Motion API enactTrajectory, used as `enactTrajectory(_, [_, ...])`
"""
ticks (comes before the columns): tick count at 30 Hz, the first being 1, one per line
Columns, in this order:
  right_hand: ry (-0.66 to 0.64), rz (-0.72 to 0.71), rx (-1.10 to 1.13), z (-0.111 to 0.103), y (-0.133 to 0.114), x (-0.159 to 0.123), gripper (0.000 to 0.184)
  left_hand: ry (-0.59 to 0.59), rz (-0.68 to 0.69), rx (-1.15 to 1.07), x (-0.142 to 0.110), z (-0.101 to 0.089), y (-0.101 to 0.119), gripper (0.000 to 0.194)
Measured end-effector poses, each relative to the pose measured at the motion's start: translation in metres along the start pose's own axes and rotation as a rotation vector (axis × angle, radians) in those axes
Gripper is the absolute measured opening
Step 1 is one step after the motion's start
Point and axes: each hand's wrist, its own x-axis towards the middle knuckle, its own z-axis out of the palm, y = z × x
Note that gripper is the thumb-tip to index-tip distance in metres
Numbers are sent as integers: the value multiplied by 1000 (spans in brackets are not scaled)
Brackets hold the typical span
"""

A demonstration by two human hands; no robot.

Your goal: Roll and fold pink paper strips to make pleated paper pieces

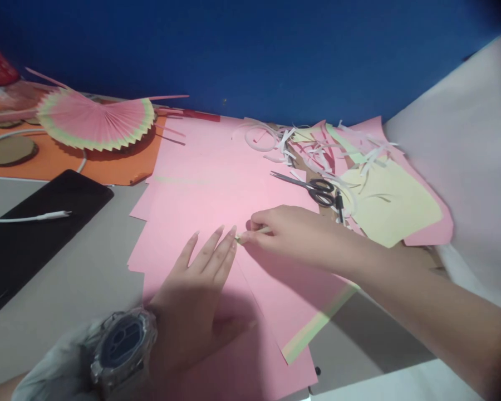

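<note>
My left hand (200, 284) lies flat on pink paper, fingers stretched out, with a watch (123, 340) on the wrist. Close to its fingertips, my right hand (273, 228) is closed in a pinch at the upper edge of a pink paper sheet (284, 301). A small yellow-green bit shows at the pinching fingertips; the hand hides most of that edge. The sheet's lower right end has a yellow and green border (321, 323). More pink sheets (200, 184) are spread underneath. Scissors (304, 186) with black handles lie just beyond my right hand.
A pleated pink paper fan (98, 120) with a yellow-green rim rests on orange paper (137, 167) at the left. A black phone (45, 234) with a white cable (33, 217) lies nearer. Paper scraps (388, 195) pile up at the right. A blue wall (250, 55) stands behind.
</note>
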Motion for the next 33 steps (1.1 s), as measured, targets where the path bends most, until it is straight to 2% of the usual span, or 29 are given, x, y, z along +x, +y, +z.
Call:
enactTrajectory(5, [108,84,135,10,10,-3,32,-45,-2,-3,0,1,-2,88])
enactTrajectory(11, [157,50,238,21,13,-7,26,-18,-3,-11,-2,4,-3,88])
enactTrajectory(33, [216,-32,155,24,9,-6,27,0,-6,9,2,1,-3,84])
